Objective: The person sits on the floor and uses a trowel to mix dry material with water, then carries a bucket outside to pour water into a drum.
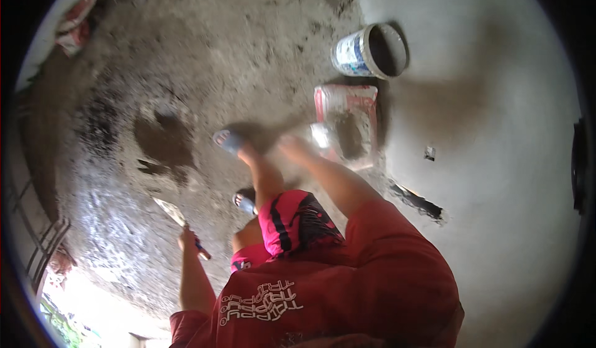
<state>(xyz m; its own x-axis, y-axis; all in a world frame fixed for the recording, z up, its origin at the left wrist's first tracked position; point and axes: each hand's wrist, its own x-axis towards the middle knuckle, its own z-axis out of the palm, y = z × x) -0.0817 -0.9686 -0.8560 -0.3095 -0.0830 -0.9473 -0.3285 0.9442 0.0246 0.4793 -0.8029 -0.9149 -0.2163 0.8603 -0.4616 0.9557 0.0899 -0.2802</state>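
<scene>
My left hand (187, 239) grips a trowel (171, 211) by its dark blue and red handle, the pale blade pointing out over the floor. Beyond the blade lies a patch of wet mortar (165, 138) on the rough floor. My right hand (294, 148) is blurred, with its fingers curled, beside a red and white sack (345, 97). A bright white object (321, 134) shows near that hand; blur hides what it is and whether I hold it. Grey-brown mortar (350, 136) lies on the sack.
An open white and blue bucket (351, 54) stands past the sack, by the pale wall (484, 171). The wall has a small box opening (430, 153) and a broken slot (416, 201) low down. Metal bars (44, 250) stand at left; a crumpled sack (76, 24) lies far left.
</scene>
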